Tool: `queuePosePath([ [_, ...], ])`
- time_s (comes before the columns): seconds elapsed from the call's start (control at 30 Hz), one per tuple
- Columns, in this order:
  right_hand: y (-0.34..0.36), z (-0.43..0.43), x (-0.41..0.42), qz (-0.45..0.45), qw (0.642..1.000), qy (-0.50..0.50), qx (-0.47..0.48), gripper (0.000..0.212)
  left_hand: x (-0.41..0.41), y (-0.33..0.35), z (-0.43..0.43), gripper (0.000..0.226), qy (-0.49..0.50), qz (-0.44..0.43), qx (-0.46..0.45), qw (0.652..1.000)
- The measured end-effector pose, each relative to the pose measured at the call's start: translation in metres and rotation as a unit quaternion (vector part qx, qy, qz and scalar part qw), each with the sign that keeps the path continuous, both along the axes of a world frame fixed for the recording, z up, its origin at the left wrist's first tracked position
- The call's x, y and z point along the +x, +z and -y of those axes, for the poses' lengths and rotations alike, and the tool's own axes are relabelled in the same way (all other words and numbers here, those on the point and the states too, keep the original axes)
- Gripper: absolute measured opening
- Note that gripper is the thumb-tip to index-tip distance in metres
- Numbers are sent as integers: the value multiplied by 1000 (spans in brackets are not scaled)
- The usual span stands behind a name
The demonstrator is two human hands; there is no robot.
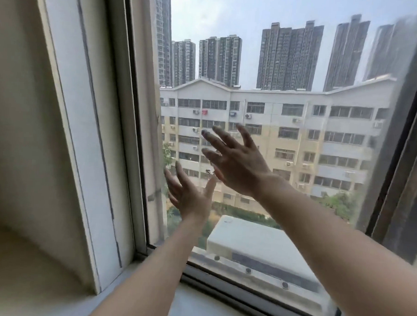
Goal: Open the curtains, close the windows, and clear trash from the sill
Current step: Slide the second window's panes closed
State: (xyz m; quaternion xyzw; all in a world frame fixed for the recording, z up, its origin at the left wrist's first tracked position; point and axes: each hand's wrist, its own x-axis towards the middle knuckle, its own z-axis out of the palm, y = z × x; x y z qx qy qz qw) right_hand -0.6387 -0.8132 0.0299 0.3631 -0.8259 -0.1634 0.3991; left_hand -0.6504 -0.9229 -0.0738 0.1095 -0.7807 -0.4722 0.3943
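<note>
A tall window pane [291, 54] fills the middle of the head view, with apartment blocks outside. Its grey left frame [134, 130] runs down to the bottom rail [256, 296]. My left hand [189, 193] is raised near the left frame, palm turned right, fingers apart, holding nothing. My right hand [236, 161] is higher and just to the right, fingers spread flat toward the glass; whether it touches the pane is unclear. The pale sill [196, 307] lies below my forearms, and no trash shows on its visible part. No curtain is in view.
A white wall reveal [68, 127] stands at the left of the window. A dark vertical frame [403, 166] rises at the right edge. Small round studs [248, 270] dot the outer ledge beyond the glass.
</note>
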Motion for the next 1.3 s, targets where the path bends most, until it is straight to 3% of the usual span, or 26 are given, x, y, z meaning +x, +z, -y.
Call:
queuePosePath([
  [0.17, -6, 90, -37, 5, 998, 17, 55, 48, -21, -19, 63, 122, -48, 84, 28, 995],
  [0.3, -9, 102, -64, -36, 996, -63, 54, 61, -30, -25, 64, 153, -136, 121, 23, 983],
  [0.63, -14, 84, -71, -90, 989, -92, 72, 72, -43, -27, 46, 140, -96, 118, 13, 988],
  [1.0, -20, 35, -58, -100, 989, -90, 66, 68, -29, -29, 6, 157, -98, 101, 18, 990],
  [1.13, -15, 6, -43, -92, 987, -110, 75, 65, -25, -32, -20, 150, -100, 107, 8, 989],
  [1.2, -12, 2, -36, -151, 976, -119, 102, 51, -20, -36, -29, 143, -88, 97, 13, 991],
  [1.3, -1, 20, -28, -186, 978, -69, 69, 39, -13, -38, -17, 120, -42, 41, 49, 997],
])
